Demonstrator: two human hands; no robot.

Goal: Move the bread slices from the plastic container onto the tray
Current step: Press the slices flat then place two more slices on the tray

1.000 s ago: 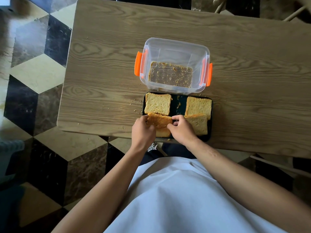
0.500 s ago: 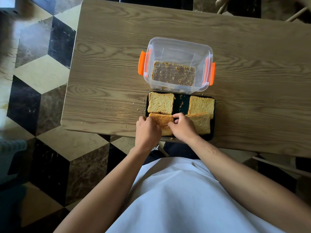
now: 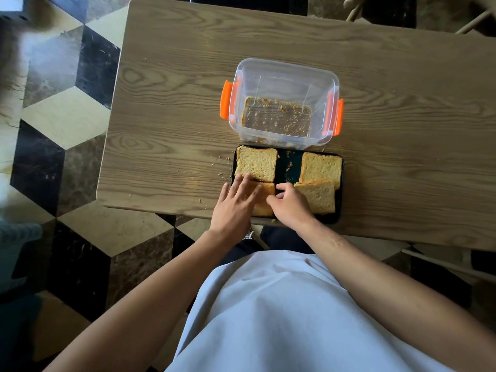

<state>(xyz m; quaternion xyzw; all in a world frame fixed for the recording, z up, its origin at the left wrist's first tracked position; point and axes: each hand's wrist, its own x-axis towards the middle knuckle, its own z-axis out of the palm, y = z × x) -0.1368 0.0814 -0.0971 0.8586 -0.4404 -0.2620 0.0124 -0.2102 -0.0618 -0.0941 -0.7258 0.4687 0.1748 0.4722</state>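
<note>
While my left hand (image 3: 236,204) lies flat, fingers spread, on the near-left slice (image 3: 264,196), four square, porous golden bread slices fill the dark tray (image 3: 338,214); my right hand (image 3: 290,206) curls loosely, gripping nothing. At 12 o'clock, the clear container (image 3: 284,76) holds crumbs, its long axis crosswise.

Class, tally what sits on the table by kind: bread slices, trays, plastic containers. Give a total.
Bread slices: 4
Tray: 1
Plastic container: 1
Total: 6
</note>
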